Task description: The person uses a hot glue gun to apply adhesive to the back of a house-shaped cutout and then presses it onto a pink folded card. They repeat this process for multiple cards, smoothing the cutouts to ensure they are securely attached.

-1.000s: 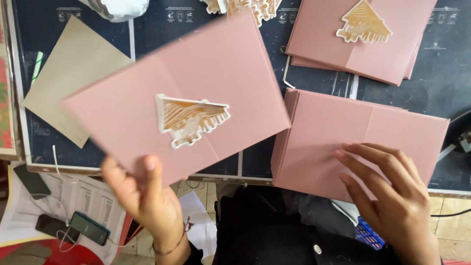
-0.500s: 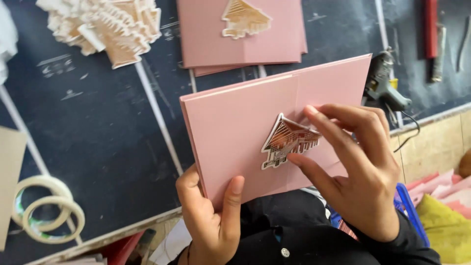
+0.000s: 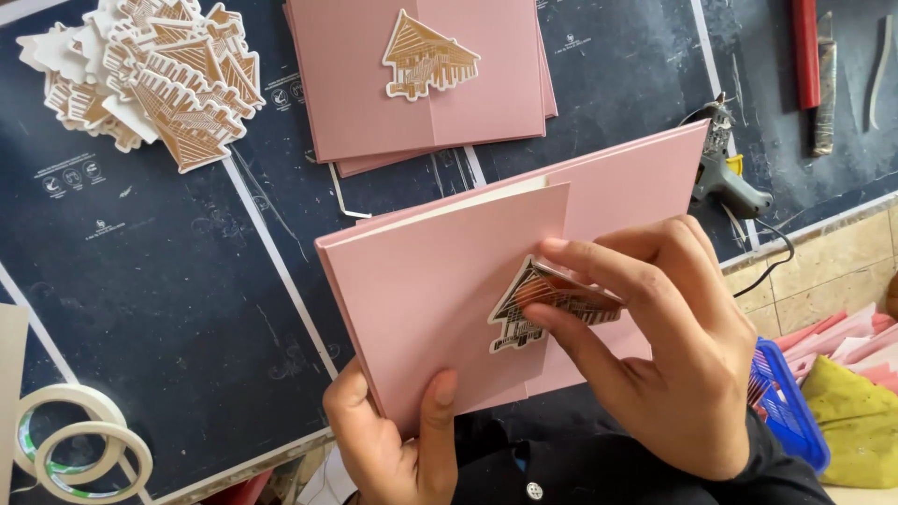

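Over the cutting-mat table (image 3: 168, 309), left hand (image 3: 398, 444) grip pinches pink folded card (image 3: 440, 309) at its bottom edge. Right hand (image 3: 673, 355) grip presses house cutout (image 3: 547, 304) on (thin, light, creases easily; best held by edges).

bare hands, black buttoned garment (image 3: 533, 468), dark right sleeve (image 3: 786, 472)

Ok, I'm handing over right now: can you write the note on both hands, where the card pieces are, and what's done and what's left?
Left hand: grips the pink folded card at its lower edge, thumb on the front flap.
Right hand: fingertips pinch the house-shaped cutout where the card's flaps meet; half of it is lifted off the surface.
On the dark cutting mat: stack of pink cards at the top, a cutout already on the top one; pile of loose cutouts top left; glue gun to the right; tape rolls bottom left.
Done: at least one card finished.
Left: this cutout is not lying flat; loose cutouts remain.
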